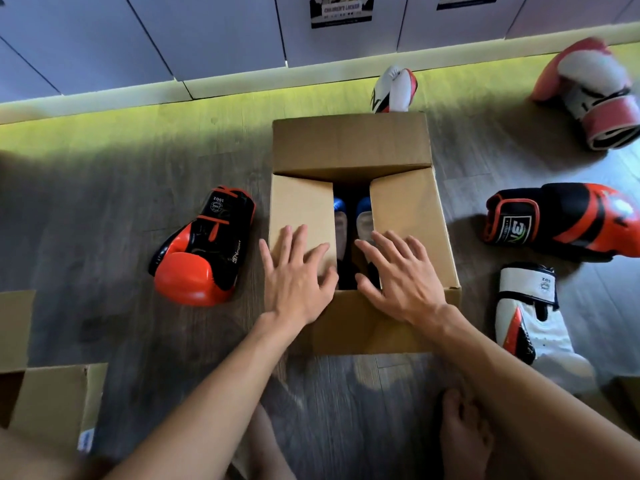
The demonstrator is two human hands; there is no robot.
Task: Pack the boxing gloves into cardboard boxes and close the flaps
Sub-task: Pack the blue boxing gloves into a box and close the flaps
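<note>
Cardboard box (pixel 363 330), long axis pointing away; left hand (pixel 298 282), right hand (pixel 405 282) flat on flaps (pixel 408 209), fingers (pixel 289 239) apart

Both forearms extended forward, bare — left hand (pixel 298 275) and right hand (pixel 403 282) laid palm-down, fingers straight and splayed, thumbs turned inward.

Blue gloves (pixel 350 216) mostly hidden under box flaps (pixel 301 209), second cardboard box (pixel 52 400) cut off at left edge
</note>
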